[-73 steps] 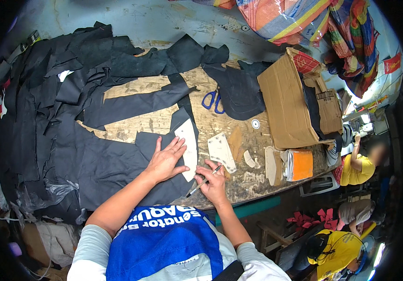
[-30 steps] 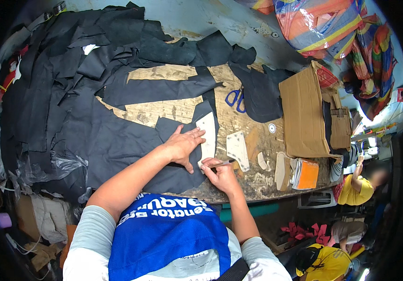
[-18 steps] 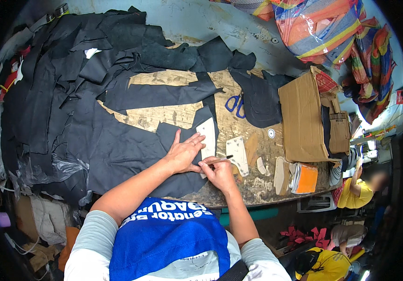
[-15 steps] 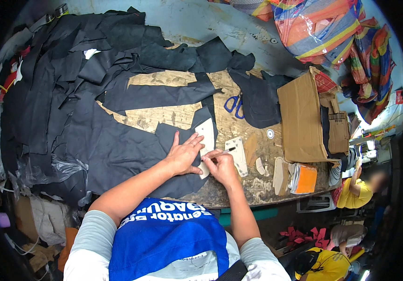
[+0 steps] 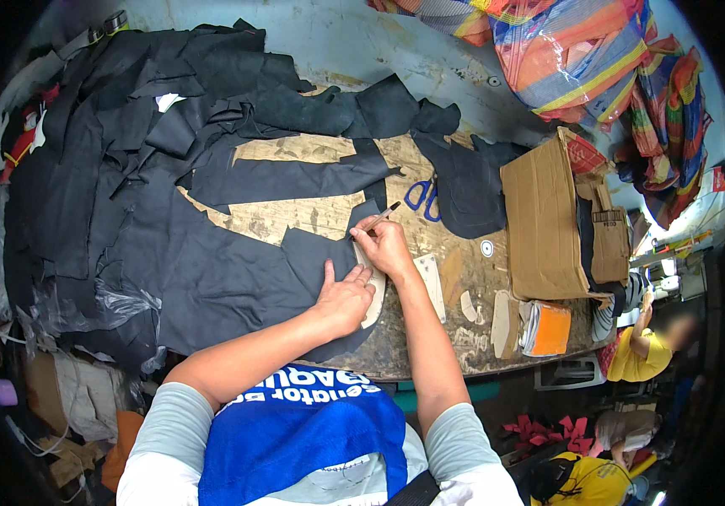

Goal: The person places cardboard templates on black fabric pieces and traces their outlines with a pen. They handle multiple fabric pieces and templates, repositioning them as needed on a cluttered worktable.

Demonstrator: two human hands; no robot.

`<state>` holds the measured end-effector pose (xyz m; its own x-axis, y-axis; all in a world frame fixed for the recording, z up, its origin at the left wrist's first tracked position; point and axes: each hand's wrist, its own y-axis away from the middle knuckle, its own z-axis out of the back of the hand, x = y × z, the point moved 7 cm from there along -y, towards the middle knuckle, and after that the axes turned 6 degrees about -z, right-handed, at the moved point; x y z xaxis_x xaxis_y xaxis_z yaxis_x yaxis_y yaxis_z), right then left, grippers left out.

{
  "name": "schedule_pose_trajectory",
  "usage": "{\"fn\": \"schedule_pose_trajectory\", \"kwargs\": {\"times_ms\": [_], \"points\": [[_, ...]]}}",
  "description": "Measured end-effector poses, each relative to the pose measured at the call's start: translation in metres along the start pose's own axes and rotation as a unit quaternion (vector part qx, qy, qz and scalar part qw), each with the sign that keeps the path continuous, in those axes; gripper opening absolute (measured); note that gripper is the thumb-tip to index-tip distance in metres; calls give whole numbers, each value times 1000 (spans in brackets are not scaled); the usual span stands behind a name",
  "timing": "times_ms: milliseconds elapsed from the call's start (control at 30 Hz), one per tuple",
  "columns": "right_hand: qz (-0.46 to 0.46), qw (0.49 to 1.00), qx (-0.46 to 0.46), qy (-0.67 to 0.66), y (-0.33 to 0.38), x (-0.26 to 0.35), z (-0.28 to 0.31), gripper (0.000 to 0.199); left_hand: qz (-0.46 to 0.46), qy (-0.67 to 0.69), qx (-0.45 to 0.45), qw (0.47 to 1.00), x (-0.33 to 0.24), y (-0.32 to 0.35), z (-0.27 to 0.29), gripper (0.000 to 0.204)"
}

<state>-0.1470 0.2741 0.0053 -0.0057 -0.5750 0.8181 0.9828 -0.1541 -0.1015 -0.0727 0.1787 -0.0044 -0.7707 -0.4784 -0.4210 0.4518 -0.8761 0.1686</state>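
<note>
around the middle of a worn wooden table (image 5: 295, 217), a white template (image 5: 375, 309) lies on the edge of a big black sheet (image 5: 211, 278), partly hidden under the person's hands. left hand (image 5: 346, 302) is laid on it palm down, thumb spread away from the fingers, so it's pressing and not gripping anything. right hand (image 5: 386, 248) is just beyond, at the template's far end, with a pen (image 5: 382, 217) pinched between thumb and fingers, pretty narrow grip. pen slants up to the right, but the fingers cover the lower end, so i can't tell if it's touching the sheet.

blue-handled scissors (image 5: 421, 198) are near the right hand, next to some dark cut pieces (image 5: 470, 190). off to the right you've got another white pattern piece (image 5: 432, 285) partly behind the right forearm, then an orange-faced stack (image 5: 550, 329) in front of a cardboard box (image 5: 539, 228). black scraps (image 5: 143, 93) are heaped along the left and back. further right, a co-worker in a yellow shirt (image 5: 637, 356) has an arm raised.
</note>
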Motion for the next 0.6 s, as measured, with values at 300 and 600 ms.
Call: {"fn": "schedule_pose_trajectory", "kwargs": {"times_ms": [300, 600], "points": [[-52, 997, -17, 53, -13, -4, 8, 17, 16, 0, 26, 1000, 4, -12, 11, 76], [-62, 988, -129, 63, -23, -27, 36, 15, 31, 19, 26, 999, 6, -10, 14, 72]]}}
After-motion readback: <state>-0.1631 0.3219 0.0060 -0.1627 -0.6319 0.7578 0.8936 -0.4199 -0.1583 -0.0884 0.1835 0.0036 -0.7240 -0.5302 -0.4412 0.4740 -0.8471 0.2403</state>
